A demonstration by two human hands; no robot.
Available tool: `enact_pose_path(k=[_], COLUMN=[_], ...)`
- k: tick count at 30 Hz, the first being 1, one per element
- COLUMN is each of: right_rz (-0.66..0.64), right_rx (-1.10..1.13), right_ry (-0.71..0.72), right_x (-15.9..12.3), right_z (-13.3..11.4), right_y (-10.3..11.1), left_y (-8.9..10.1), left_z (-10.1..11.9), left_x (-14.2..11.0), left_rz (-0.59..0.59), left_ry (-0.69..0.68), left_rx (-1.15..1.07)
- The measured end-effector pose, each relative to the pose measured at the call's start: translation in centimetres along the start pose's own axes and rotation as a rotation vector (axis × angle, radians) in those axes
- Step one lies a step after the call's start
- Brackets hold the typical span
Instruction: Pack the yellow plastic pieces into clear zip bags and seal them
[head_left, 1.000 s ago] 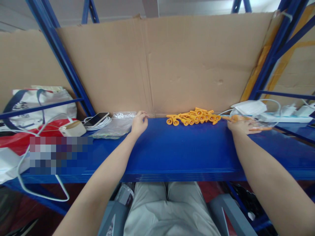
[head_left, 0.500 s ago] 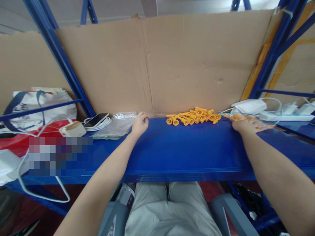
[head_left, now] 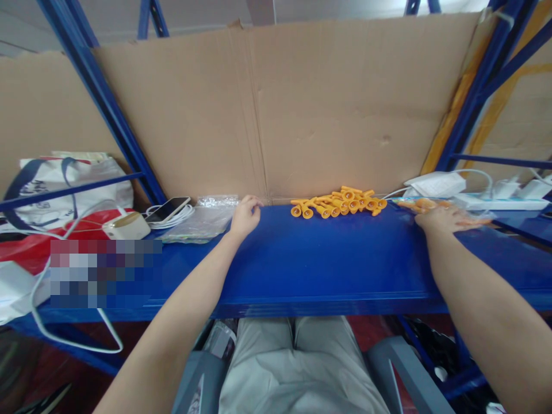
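Toward the back of the blue shelf, my left hand rests just right of a stack of clear plastic bags. It holds nothing; its fingers are loosely bent, with the thumb apart. Far to the right, my right hand lies over a clear plastic bag with orange pieces inside and appears to grip it; most of its fingertips are hidden. Between my hands, against the cardboard, lies a pile of orange plastic trumpet-shaped pieces, flared ends mostly facing me.
Behind the blue shelf stands a cardboard sheet between blue posts. On the left are a phone, a coiled white cable and a cloth bag. A white power strip and a white face mask lie right.
My right hand has slid a little to the right, and the clear bag under it has shifted the same way. My left hand and the orange pile have stayed in place.
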State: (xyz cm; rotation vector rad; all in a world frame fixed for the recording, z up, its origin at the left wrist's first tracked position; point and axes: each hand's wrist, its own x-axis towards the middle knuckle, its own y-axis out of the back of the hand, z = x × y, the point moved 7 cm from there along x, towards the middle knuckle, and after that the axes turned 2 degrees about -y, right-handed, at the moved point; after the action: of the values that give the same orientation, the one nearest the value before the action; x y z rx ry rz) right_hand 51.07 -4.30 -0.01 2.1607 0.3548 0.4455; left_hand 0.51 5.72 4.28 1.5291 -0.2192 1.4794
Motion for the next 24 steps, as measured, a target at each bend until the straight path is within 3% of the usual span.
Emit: enact_pose_path(k=[7,19,24], right_rz=[-0.012,-0.093,0.008], right_rx=[-0.141,-0.117,-0.118], right_ry=[0.165,0.153,0.227], right_x=[-1.5,-1.7,-0.4], right_z=[-2.3,-2.2,-2.2], right_y=[0.3,-0.1,-0.5], left_y=[-0.1,0.0,0.2], left_z=[0.2,0.5,-0.9], left_x=[0.1,0.2,-0.4], left_rz=[-0.048,-0.139,-0.275], left_ry=[0.058,0.119,0.303], left_rx=[0.032,0.113,0.361])
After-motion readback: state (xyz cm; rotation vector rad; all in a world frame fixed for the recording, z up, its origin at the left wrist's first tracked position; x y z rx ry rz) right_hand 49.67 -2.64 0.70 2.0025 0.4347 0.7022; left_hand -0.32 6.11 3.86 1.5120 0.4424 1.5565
